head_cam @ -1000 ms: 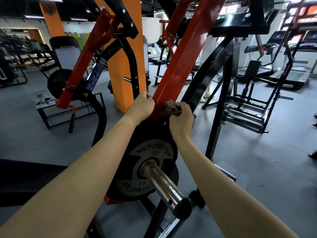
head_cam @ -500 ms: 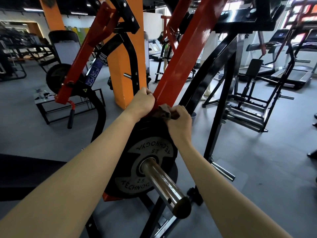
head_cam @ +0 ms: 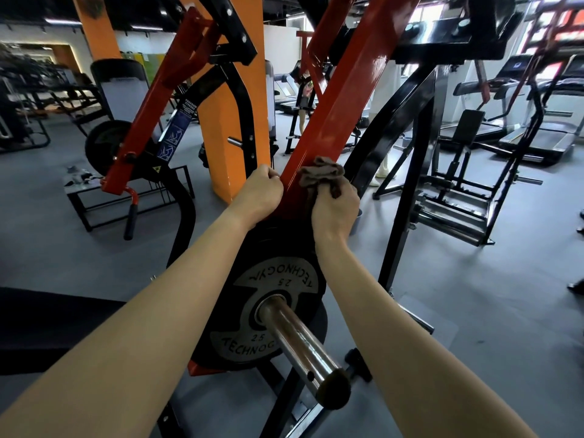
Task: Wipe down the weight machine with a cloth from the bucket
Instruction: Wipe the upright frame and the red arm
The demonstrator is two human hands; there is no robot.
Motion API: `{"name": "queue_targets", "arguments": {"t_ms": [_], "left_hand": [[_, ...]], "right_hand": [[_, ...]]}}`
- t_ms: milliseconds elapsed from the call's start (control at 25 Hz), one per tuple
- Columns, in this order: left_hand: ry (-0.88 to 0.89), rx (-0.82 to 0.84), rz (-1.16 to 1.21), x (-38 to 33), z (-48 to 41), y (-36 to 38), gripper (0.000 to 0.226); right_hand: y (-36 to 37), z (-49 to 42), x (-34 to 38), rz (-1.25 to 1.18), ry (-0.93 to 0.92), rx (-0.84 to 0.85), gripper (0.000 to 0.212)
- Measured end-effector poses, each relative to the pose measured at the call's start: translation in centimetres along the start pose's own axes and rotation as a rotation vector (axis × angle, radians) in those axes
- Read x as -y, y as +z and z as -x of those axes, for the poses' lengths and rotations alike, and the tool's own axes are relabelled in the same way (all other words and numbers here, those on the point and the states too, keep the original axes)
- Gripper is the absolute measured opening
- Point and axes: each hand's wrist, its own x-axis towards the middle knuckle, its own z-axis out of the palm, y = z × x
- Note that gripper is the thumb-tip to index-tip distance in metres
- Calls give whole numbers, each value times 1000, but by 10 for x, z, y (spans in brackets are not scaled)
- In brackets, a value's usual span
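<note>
Our right hand [head_cam: 335, 206] clutched the cloth [head_cam: 320, 174] against the red arm [head_cam: 338, 99] — which ran up and away; our left hand [head_cam: 259, 192], fisted, braced its other side.

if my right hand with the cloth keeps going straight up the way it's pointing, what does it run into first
Probably nothing solid soon: the right hand with the cloth would slide on up the red arm it presses against. The black crossbar overhead comes next, though depth is unclear.
</note>
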Motion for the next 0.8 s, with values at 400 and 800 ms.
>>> {"name": "queue_targets", "arguments": {"t_ms": [400, 800], "left_hand": [[71, -21, -60, 4, -3, 1, 19], [130, 9, -75, 4, -3, 0, 20]], "right_hand": [[14, -25, 26, -554, 582, 183, 44], [22, -24, 24, -434, 522, 141, 33]]}}
